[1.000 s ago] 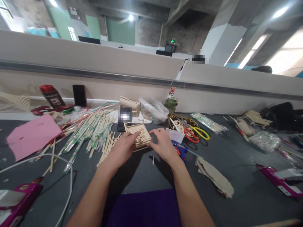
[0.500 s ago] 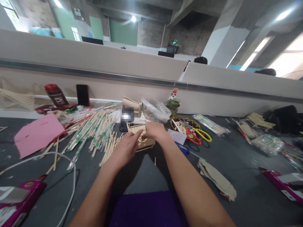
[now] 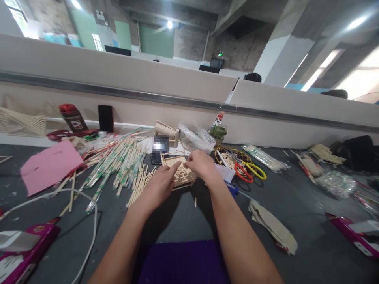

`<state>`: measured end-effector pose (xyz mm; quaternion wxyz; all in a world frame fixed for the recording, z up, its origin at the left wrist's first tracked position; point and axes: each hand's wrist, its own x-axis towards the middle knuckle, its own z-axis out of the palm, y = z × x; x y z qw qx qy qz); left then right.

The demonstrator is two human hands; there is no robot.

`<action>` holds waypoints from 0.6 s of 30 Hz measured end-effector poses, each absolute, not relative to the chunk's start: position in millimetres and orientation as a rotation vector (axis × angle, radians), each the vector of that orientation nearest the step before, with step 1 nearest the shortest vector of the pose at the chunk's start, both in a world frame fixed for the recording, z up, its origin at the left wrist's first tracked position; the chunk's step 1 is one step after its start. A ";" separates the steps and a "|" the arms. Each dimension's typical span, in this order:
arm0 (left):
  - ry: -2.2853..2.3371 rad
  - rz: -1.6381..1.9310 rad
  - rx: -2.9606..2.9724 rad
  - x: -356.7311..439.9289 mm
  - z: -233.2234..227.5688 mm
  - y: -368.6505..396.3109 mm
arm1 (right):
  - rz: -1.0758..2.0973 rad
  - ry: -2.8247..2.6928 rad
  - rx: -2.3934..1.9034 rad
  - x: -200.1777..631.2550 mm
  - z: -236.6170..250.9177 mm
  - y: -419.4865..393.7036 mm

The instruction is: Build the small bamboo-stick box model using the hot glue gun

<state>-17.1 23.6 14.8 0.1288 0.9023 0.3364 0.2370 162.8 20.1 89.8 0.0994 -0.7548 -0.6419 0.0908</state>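
Head view, hands: we have our left hand [image 3: 158, 185] resting on the near left edge of the small wooden stick frame [image 3: 178, 172], fingers curled loosely against it; our right hand [image 3: 202, 165] lies over its far right corner, fingertips pinching at the slats.
Grip: both hands touch the frame, but we cannot tell whether either truly clamps it or only steadies it.
Where the frame is: flat on the dark tabletop [image 3: 296, 205], just right of the heap of loose chopsticks [image 3: 124, 163] and in front of the phone [image 3: 160, 146].
What changed: a second ago our right hand sat at the frame's right side; since then it has moved up and over the top edge, while the left has stayed put. We judge that the work has shifted from holding the frame to adjusting or pressing a stick near its far corner.
Nearby: red-and-yellow scissors [image 3: 250, 172], pink paper sheet [image 3: 50, 165], white cable [image 3: 89, 221], clear plastic bag [image 3: 197, 139].
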 end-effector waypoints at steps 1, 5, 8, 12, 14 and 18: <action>0.970 0.695 2.626 -17.5 14.6 23.5 | 0.263 -1.775 -2.136 169.0 88.3 11.9; 0.982 0.679 2.627 -17.7 17.3 21.8 | 0.564 -1.322 -1.672 186.4 59.1 -26.5; 1.023 0.656 2.607 -16.4 21.3 20.3 | 0.799 -0.969 -1.461 184.3 24.4 -46.8; 1.006 0.647 2.598 -15.3 22.9 20.2 | 0.952 -0.672 -1.285 171.7 -8.4 -50.6; 1.001 0.643 2.602 -15.5 22.4 20.4 | 0.957 -0.583 -1.238 167.1 -16.1 -47.6; 0.996 0.642 2.600 -15.8 22.2 20.2 | 0.919 -0.549 -1.215 162.6 -22.0 -44.6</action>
